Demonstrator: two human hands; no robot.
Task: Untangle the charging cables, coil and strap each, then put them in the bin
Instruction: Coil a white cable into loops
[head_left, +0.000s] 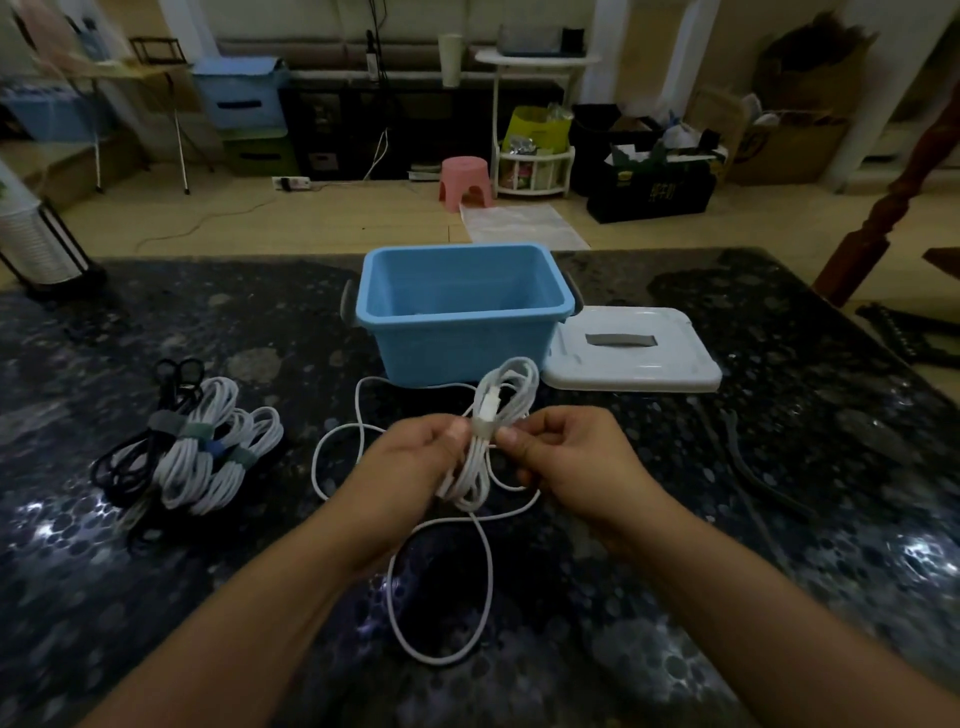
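Loose loops of the white charging cable (470, 470) trail toward the table's near edge; its coiled part is pinched between the left hand (410, 462) and right hand (566, 457), fingers curled. Behind stands the blue bin (462, 312), strapped cable bundles (202, 452) to its left.

The scene is dim, with bright specular glare patches scattered over the glossy dark pebble-patterned tabletop (156, 332), strongest near the lower left and lower right. Wide-angle distortion bends the table edges and forearms outward. The background room looks soft and slightly blurred.
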